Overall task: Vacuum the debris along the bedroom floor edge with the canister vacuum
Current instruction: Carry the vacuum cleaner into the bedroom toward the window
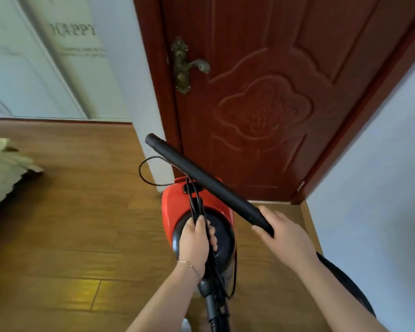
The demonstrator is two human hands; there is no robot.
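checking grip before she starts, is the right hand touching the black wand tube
Touching. The head view shows the right hand wrapped around the lower end of the black wand tube, fingers curled over it with no gap.

One word readable on the pale panel

The tall pale panel (65,58) carries grey capital letters "HAPPY"; the small lines below are too blurred to read.

The canister vacuum (197,212) stands on the floor (70,224) before the door (261,92).
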